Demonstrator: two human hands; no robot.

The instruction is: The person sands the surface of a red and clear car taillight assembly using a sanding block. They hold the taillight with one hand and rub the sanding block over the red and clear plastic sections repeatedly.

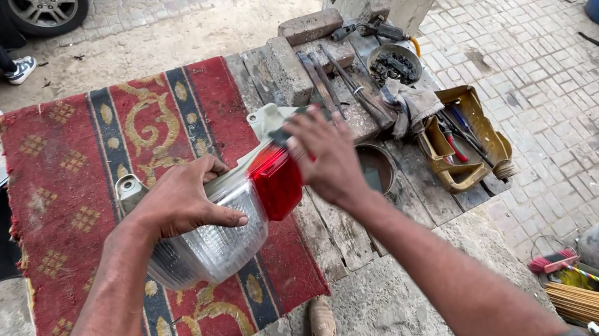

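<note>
- Tail light [232,225]: a car lamp unit with clear ribbed lens and red section at one end, pale housing behind, lying lengthwise across my red patterned rug [74,191], its red end at the rug's edge.

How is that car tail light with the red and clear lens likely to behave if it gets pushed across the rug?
The tail light looks like rigid moulded plastic, so probably stiff and light for its bulk. Its glossy lens may be slippery, though the left hand steadies it. The woven rug beneath should resist sliding. The rounded clear end might rock.

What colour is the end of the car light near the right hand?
Red on the tail light; head view.
</note>
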